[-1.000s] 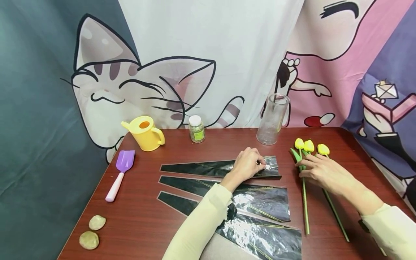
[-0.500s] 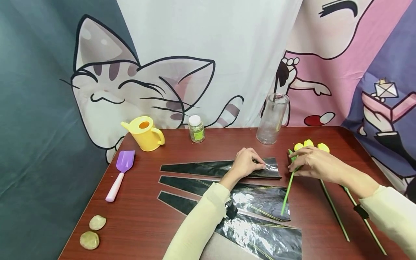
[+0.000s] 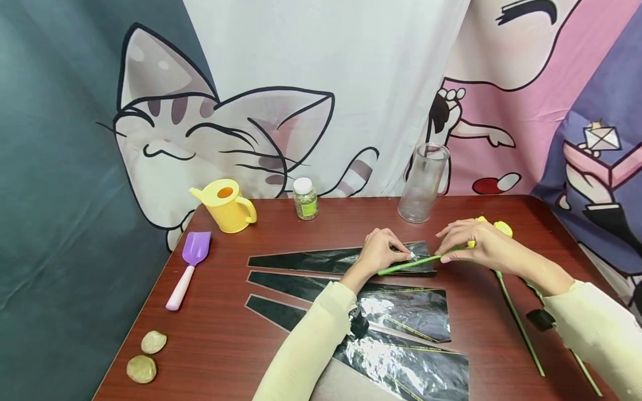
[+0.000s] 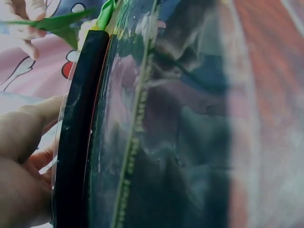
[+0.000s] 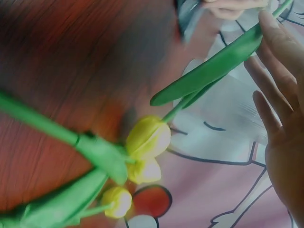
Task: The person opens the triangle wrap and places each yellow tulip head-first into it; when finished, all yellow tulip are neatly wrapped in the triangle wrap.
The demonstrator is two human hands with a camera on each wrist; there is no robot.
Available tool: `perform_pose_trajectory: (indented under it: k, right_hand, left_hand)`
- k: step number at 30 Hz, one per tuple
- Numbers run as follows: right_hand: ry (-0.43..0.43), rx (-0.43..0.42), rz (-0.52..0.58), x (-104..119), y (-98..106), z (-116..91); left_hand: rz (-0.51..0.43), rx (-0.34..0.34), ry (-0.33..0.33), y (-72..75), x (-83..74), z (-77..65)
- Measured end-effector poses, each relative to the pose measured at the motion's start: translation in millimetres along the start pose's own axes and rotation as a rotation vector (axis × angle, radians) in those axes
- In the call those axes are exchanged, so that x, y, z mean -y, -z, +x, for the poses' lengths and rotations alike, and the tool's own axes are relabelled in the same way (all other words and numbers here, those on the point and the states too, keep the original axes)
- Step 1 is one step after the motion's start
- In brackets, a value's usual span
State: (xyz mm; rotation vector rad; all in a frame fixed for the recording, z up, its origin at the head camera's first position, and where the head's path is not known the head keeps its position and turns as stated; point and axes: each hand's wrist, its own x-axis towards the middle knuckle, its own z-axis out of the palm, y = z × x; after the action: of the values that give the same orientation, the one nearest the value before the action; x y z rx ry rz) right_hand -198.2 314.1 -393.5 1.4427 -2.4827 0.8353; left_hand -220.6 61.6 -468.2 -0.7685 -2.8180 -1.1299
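Note:
My left hand [image 3: 378, 253] pinches the wide end of the farthest tapered black plastic flower sleeve [image 3: 301, 259]. In the left wrist view that dark, shiny sleeve [image 4: 185, 156] fills the middle, its edge by my fingers. My right hand [image 3: 484, 249] pinches an artificial tulip by its green stem [image 3: 408, 266], whose lower end points left over the sleeve. In the right wrist view the held tulip's yellow bloom [image 5: 148, 137] hangs beyond its long leaf [image 5: 209, 71]. Two other yellow tulips [image 3: 519, 323] lie at the right, partly hidden by my right arm.
Two more sleeves [image 3: 406, 309] lie nearer me. Along the back stand a yellow watering can [image 3: 230, 209], a white-capped jar [image 3: 305, 200] and a clear ribbed vase [image 3: 423, 184]. A purple toy shovel [image 3: 188, 270] and two stones [image 3: 141, 369] are at the left.
My right hand has taken one tulip up from the table and moved left with it. Its stem has swung from pointing toward me to pointing left. The left hand stays at the sleeve.

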Motion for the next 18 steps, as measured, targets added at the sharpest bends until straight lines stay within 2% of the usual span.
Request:
perform_pose_trajectory:
  k: [4, 7, 11, 14, 18]
  right_hand:
    - [-0.073, -0.022, 0.049, 5.7, 0.1, 3.5]
    - [-0.101, -0.043, 0.043, 9.5, 4.4, 4.3]
    - [-0.076, -0.077, -0.046, 8.6, 18.7, 0.4]
    - [-0.060, -0.104, -0.131, 3.4, 32.9, -10.8]
    - [-0.123, -0.112, -0.243, -4.5, 47.4, -37.1]
  left_hand:
    - [0.024, -0.001, 0.020, -0.6, -0.8, 0.4]
    - [0.036, -0.006, 0.032, -1.0, -1.2, 0.4]
    - [0.021, -0.023, -0.012, 2.5, -1.4, 1.1]
    - [0.025, -0.047, -0.065, 6.3, 0.0, 2.4]
    - [0.022, -0.054, -0.065, 9.8, 2.8, 1.9]
